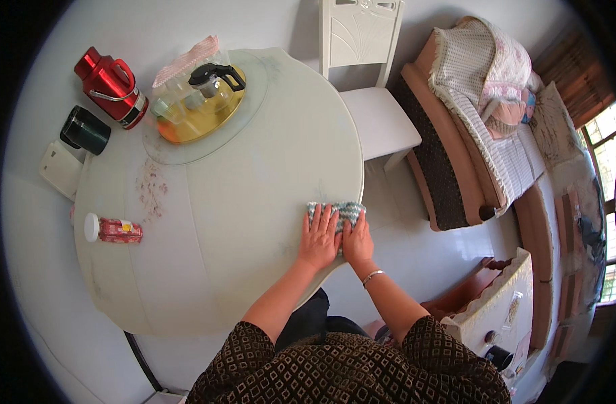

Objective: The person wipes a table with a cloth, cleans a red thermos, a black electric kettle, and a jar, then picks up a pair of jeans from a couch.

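A folded cloth (349,208) in green, white and grey lies at the right edge of a pale round table (247,202). My left hand (319,241) holds it down flat, fingers stretched over its left part. On its right side is my right hand (358,243), its fingers bent over the cloth by the table's rim. A bracelet (372,278) circles the right wrist. Most of the cloth's near part is hidden under both hands.
On a glass turntable (255,96) stands a gold tray (202,132) with glasses and a glass teapot (214,83). Left are a red thermos flask (108,88), a dark mug (87,130) and a jar (120,230). A white chair (376,118) and sofa (446,151) stand rightward.
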`<state>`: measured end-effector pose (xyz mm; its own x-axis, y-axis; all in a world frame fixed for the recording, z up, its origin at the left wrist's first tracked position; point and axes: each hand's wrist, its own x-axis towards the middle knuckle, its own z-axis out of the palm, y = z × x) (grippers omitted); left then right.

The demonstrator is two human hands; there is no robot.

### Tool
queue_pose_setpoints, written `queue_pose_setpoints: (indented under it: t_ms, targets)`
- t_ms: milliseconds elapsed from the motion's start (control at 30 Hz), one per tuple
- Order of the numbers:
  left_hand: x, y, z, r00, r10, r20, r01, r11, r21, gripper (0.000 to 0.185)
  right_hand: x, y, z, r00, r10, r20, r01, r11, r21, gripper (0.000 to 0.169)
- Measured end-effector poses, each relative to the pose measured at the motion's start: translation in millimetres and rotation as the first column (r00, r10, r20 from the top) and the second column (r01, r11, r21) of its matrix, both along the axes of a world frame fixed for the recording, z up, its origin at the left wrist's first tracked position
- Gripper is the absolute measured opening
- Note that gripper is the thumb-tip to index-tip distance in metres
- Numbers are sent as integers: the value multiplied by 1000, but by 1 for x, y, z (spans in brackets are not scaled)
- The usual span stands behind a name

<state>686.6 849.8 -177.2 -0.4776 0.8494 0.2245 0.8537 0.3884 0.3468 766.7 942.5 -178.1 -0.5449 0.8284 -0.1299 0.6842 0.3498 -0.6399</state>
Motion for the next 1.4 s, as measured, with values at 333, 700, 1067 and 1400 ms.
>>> queue_pose_setpoints:
  t_ms: [333,700,1067,1400]
  targets:
    - [26,-50,2,992,-96,84,106,986,-128,53,26,-75,-20,938,-305,-165,300,952,-56,65]
    - [59,-213,12,1000,12,-5,-12,988,-152,49,60,-216,-10,983,165,-81,-134,946,295,59]
    - [23,-212,-2,992,123,16,-122,992,-33,49,16,-199,1,918,367,147,-392,793,466,48]
    - [-65,-233,-5,957,291,-6,-291,955,-51,50,-89,-216,11,894,371,252,-445,800,403,51]
